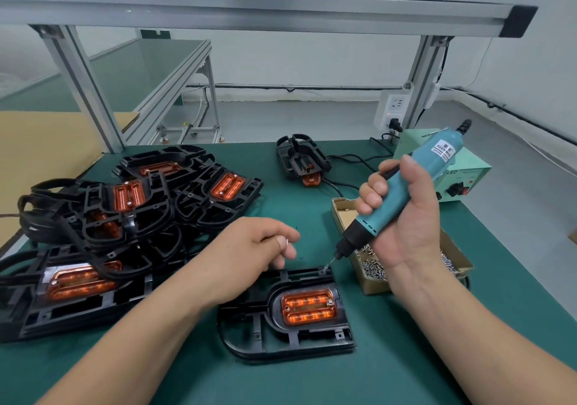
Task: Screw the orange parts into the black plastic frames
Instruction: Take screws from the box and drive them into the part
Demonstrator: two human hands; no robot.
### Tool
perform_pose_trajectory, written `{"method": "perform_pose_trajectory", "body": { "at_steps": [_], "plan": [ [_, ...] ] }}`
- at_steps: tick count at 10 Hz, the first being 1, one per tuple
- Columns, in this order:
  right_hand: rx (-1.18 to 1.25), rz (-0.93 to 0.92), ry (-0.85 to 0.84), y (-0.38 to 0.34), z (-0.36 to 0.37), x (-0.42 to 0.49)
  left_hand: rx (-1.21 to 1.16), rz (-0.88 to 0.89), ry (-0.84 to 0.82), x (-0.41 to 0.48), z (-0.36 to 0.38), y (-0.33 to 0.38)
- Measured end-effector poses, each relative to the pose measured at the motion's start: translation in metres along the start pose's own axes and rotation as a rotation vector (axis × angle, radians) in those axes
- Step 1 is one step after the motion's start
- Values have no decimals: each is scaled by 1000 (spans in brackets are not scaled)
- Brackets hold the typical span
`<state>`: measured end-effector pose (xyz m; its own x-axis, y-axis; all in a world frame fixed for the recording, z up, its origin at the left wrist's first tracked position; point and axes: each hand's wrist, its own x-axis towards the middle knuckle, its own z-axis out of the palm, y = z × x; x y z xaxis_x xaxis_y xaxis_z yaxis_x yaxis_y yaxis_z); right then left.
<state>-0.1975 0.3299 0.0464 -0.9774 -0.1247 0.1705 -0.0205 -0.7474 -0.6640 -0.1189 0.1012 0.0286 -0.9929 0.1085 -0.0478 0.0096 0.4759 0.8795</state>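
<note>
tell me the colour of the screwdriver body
Teal, with a black nose; the screwdriver shows best in the head view, in the right hand.

A flat black plastic frame [249, 339] lies on the green bench [406, 361] with a ribbed translucent orange part [309, 308] seated in its recess. Similar assembled frames [131, 233] are heaped to the left.

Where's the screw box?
Head view, right side: the screw box sits on the green mat, partly behind the right hand, beside the near black frame.
</note>
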Motion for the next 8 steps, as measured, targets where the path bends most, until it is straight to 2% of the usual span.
{"method": "perform_pose_trajectory", "body": {
  "at_steps": [2,4,6,8],
  "plan": [
    [41,-5,14,-2,0,0,-323,6,-43,-1,2,5],
    [50,0,27,-2,3,-2,-630,-82,-134,-1,1,9],
    [33,0,40,-3,-1,-1,-386,-3,-68,-1,1,8],
    [31,-14,54,-7,-4,-1,-179,36,-97,-3,9,10]
  ]
}}
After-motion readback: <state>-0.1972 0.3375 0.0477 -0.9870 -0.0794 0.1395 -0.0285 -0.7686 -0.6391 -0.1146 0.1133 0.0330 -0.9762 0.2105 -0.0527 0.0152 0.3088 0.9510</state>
